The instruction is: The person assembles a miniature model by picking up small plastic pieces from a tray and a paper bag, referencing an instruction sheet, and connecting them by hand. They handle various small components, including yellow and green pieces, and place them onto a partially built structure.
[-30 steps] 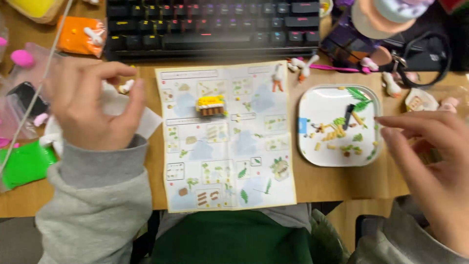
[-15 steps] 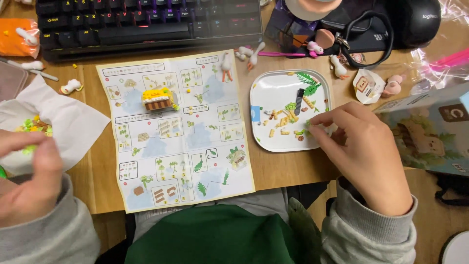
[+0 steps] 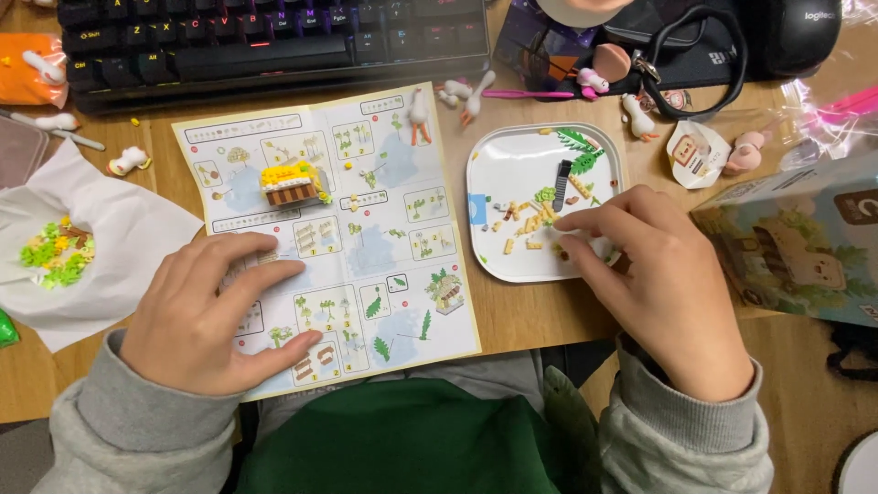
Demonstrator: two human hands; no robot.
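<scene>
Meanwhile, left hand [image 3: 215,316] flat on instruction sheet [image 3: 366,210], right hand [image 3: 654,274] over white tray [image 3: 494,174].

Tray pieces [image 3: 530,220] too small; keyboard [image 3: 256,41] cropped.

Grey ribbed-cuff sleeves [image 3: 128,430], green lap

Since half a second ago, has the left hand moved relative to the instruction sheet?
Yes. The left hand has come rightward off the white tissue and now lies flat on the lower left of the instruction sheet.
</scene>
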